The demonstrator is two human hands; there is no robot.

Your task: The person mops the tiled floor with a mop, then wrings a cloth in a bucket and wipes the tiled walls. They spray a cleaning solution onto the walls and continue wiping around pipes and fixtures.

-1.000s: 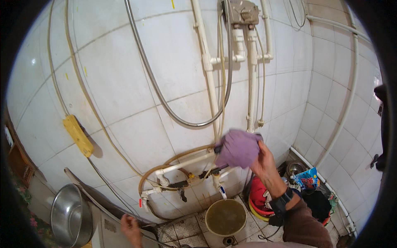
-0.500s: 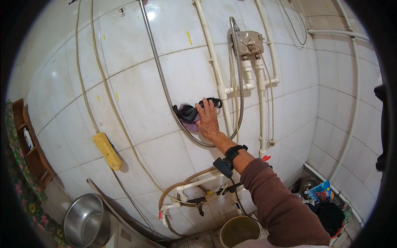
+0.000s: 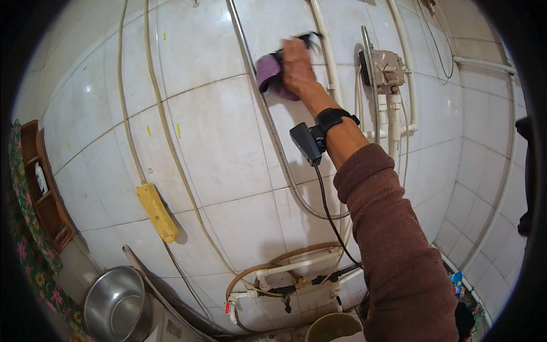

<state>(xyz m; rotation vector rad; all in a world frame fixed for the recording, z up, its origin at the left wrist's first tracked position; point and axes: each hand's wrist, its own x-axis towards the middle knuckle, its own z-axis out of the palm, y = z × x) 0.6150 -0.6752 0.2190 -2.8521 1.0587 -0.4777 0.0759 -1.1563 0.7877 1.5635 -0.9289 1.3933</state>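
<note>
White tiled wall [image 3: 216, 131], pipes and a metal hose [image 3: 273, 131] running over it. The right hand [image 3: 297, 65] presses a purple cloth [image 3: 268, 71] flat against the tiles, fingers closed over it.

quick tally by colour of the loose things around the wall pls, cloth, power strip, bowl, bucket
purple: 1, the cloth pressed to the tiled wall under the right hand
yellow: 1, the power strip
silver: 1, the metal bowl
olive: 1, the bucket
total: 4
</note>
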